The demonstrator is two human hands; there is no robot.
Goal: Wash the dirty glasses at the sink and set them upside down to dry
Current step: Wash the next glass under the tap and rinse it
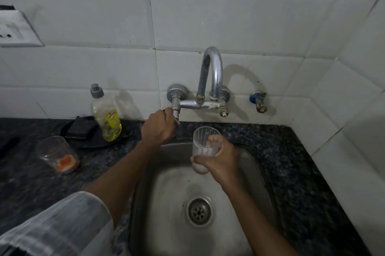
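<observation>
Two hands: right (221,157) grips sudsy glass (203,147), left (159,125) clasps tap handle (176,115); counter glass (57,154) holds seemingly orange residue.

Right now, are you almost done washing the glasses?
Not yet. No glass is drying upside down anywhere in view. The right hand holds a ribbed glass over the sink, while the left hand grips the tap handle. A glass with orange dregs waits on the counter.
</observation>
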